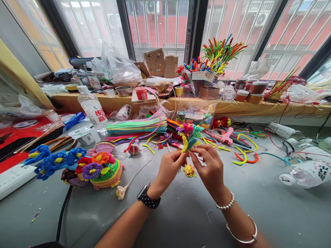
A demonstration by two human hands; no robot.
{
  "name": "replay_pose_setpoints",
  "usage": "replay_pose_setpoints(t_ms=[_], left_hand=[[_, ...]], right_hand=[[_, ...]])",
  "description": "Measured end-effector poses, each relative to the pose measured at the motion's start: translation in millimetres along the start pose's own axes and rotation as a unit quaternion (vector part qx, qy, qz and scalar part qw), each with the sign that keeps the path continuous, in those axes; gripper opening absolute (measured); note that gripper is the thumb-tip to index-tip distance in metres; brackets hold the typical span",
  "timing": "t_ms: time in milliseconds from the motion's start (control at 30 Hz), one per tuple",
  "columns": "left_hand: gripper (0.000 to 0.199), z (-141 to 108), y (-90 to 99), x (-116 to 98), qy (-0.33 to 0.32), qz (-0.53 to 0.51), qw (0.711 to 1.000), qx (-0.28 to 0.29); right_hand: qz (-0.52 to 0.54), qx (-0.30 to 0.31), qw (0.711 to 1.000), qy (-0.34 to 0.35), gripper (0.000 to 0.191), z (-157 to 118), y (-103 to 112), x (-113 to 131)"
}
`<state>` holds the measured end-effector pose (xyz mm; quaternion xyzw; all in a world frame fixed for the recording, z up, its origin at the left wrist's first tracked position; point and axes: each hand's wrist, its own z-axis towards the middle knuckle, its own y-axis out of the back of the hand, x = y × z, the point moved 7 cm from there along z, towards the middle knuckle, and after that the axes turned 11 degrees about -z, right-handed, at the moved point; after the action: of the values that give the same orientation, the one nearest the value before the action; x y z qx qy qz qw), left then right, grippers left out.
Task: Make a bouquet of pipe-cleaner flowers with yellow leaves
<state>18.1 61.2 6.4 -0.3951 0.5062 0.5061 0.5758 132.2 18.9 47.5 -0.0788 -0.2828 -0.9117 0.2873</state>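
Observation:
Near the middle of the head view, a small bunch of pipe-cleaner flowers point(190, 134) stands upright, with pink, purple, teal and yellow parts. My left hand point(170, 168) is closed around its lower stems, a dark watch on the wrist. The fingertips of my right hand point(209, 166) are pinched together at the right side of the bunch's base; whatever lies between them is too small to make out. Behind and below the hands lies a yellow and red fuzzy piece point(189, 171). A pale flower on a thin stem point(121, 192) rests left of my left hand.
Blue flowers point(58, 159) and a colourful flower cake point(107, 174) sit at left. Behind the hands lie bundled pipe cleaners point(137, 126) and a pink glue gun point(225, 136). Bottles point(307, 174) lie at right; another bottle point(91, 108) stands at left. A crowded ledge point(116, 102) runs behind.

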Motion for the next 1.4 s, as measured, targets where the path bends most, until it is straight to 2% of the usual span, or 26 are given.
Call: replay_pose_setpoints(t_ms=[133,333,433,600,767,967,1200,1300,1400], left_hand=[[0.034,0,0.4,-3,-0.021,0.045,0.999,-0.009],[0.035,-1,1.6,-6,-0.060,0.123,0.990,-0.025],[0.034,-3,2.9,-7,-0.090,0.177,0.979,-0.042],[0.031,-4,2.8,-6,-0.113,0.215,0.969,-0.042],[0.027,-5,3.8,-9,-0.133,0.237,0.961,-0.050],[0.029,-6,0.4,-8,-0.130,0.236,0.962,-0.040],[0.028,-6,-2.1,-8,-0.133,0.251,0.958,-0.029],[0.028,-6,-1.5,-7,-0.129,0.250,0.959,-0.030],[0.028,-5,-1.5,-6,-0.121,0.240,0.963,-0.025]], right_hand=[[-0.027,0.019,0.999,0.023,0.009,1,-4,3],[-0.108,-0.002,0.991,0.083,0.008,-1,-3,11],[-0.120,0.002,0.989,0.090,0.008,-4,-7,13],[-0.041,0.072,0.996,0.018,0.007,-6,-17,5],[0.049,0.145,0.986,-0.061,0.003,-6,-27,-1],[0.033,0.163,0.983,-0.074,0.011,-7,-29,-4],[-0.023,0.167,0.985,-0.039,0.013,-7,-30,-1],[0.007,0.174,0.984,-0.044,0.017,-7,-30,-1],[0.068,0.184,0.976,-0.090,0.021,-6,-30,-6]])
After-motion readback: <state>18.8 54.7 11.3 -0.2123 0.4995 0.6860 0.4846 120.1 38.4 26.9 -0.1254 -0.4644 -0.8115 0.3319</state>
